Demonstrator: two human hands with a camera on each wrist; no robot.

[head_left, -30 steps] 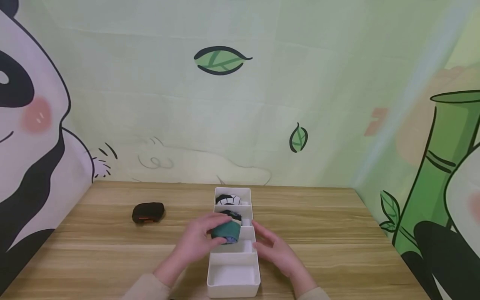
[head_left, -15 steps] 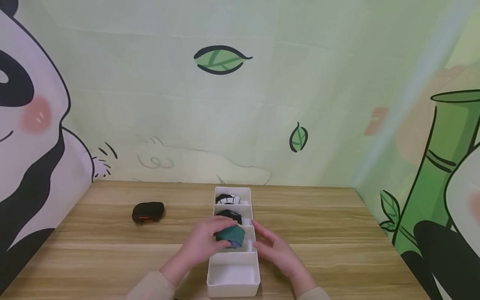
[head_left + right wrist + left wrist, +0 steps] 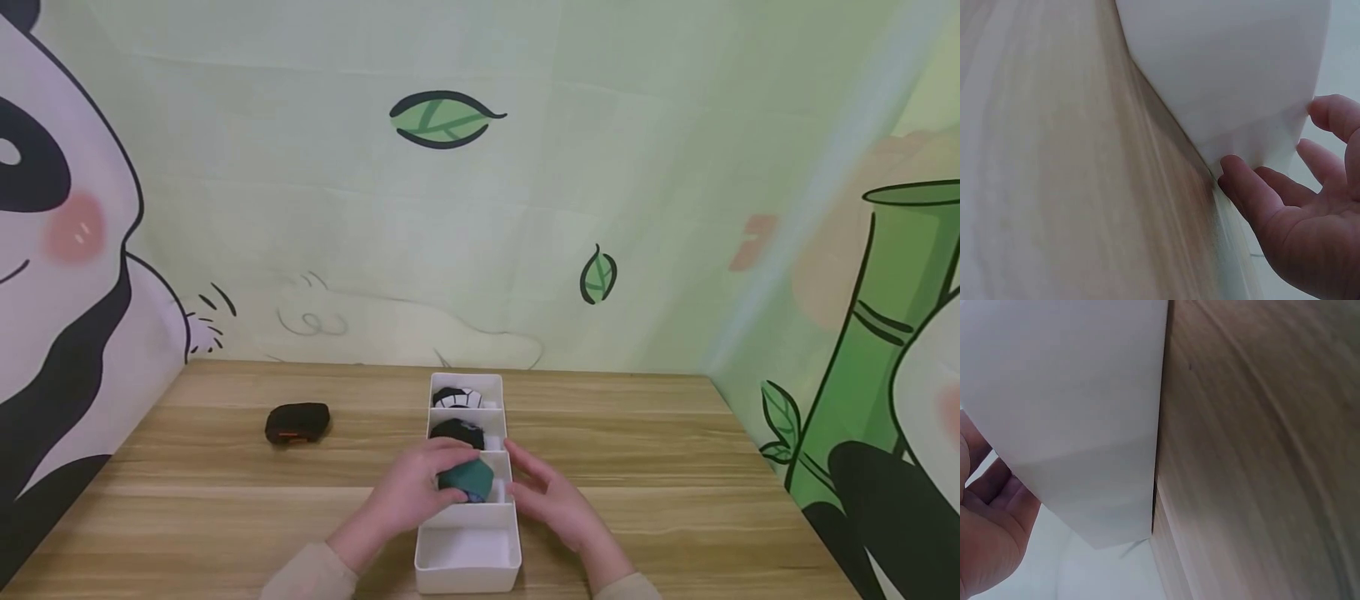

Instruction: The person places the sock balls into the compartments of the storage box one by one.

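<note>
A rolled-up teal cloth bundle (image 3: pixel 467 478) with a bluish lower end is at the third compartment from the back of a long white divided box (image 3: pixel 467 581). My left hand (image 3: pixel 411 487) grips it from the left between thumb and fingers, over the box's wall. In the left wrist view the box's side hides the bundle and most of that hand. My right hand (image 3: pixel 551 507) rests its fingertips against the box's right side, fingers spread and slightly bent. The right wrist view shows these fingers (image 3: pixel 1254 187) touching the white wall.
A black-and-white bundle (image 3: pixel 457 398) lies in the rearmost compartment, and a black bundle (image 3: pixel 459 432) in the second. On the wooden table (image 3: pixel 645 450) to the left sits another black bundle (image 3: pixel 297 423) with an orange-red mark. A printed panda backdrop hangs behind.
My left hand has moved the teal bundle slightly right and nearer to me, down into the third compartment. More of the black bundle behind it shows. My right hand has stayed put.
</note>
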